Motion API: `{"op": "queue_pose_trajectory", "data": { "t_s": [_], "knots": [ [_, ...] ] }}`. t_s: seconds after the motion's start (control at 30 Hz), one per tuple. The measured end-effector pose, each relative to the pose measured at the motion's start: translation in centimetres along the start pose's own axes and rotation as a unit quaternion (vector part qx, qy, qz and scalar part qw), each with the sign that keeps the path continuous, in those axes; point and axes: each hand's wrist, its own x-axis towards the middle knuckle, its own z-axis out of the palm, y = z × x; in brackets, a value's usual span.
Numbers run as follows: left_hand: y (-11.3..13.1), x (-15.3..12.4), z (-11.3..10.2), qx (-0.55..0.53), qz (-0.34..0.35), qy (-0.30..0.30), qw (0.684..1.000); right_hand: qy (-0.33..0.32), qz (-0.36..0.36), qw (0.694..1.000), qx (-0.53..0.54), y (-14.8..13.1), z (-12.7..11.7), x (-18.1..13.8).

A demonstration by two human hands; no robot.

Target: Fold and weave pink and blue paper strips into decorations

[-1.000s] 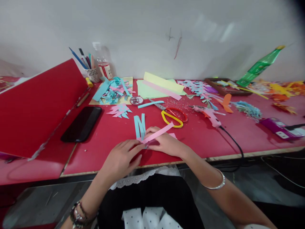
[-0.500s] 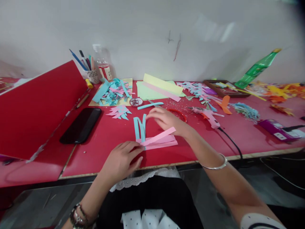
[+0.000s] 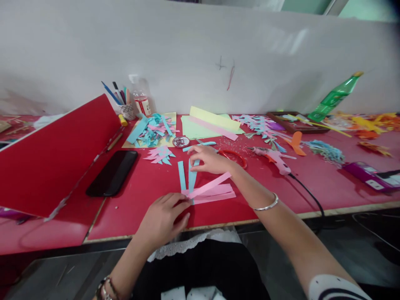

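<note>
My left hand [image 3: 164, 218] lies on the red table [image 3: 140, 183] near its front edge, fingertips pressing the joined ends of pink paper strips [image 3: 215, 189] and blue paper strips [image 3: 181, 175]. My right hand [image 3: 210, 159] reaches further in and pinches the upper end of one blue strip [image 3: 192, 177]. The pink strips fan out to the right, the blue ones point away from me. Red-and-yellow scissors [image 3: 235, 154] are half hidden behind my right hand.
A black phone [image 3: 113, 172] lies to the left beside a raised red board [image 3: 53, 154]. A pink glue gun [image 3: 275, 157] with a black cord sits to the right. Paper scraps, yellow sheets [image 3: 209, 121], a pen cup [image 3: 126, 109] and a green bottle [image 3: 336, 95] line the back.
My right hand let go of the pink strip, moved away over the scissors, then came back to grip the blue strip's far end. My left hand stayed pressing the strips' joint.
</note>
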Motion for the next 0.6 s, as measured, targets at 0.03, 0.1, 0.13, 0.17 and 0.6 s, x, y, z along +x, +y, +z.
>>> {"op": "queue_pose_trajectory", "data": {
  "t_s": [0.03,0.1,0.13,0.17,0.6],
  "knots": [
    [0.0,0.0,0.0,-0.001,0.000,-0.001,1.000,-0.003,0.000,1.000,0.009,0.4,0.4,0.2],
    [0.0,-0.1,0.0,0.000,0.002,0.000,1.000,-0.008,-0.014,0.999,0.038,1.0,1.6,0.6],
    [0.0,-0.1,0.0,0.002,0.004,0.001,1.000,-0.007,-0.019,0.998,0.053,1.3,2.1,0.8],
    [0.0,-0.1,0.0,0.004,0.006,0.002,1.000,-0.002,-0.022,0.998,0.065,1.5,2.6,0.9],
    [0.0,0.1,0.0,0.017,0.013,0.003,1.000,-0.027,0.022,0.987,0.158,1.5,2.0,0.0]
  ]
}}
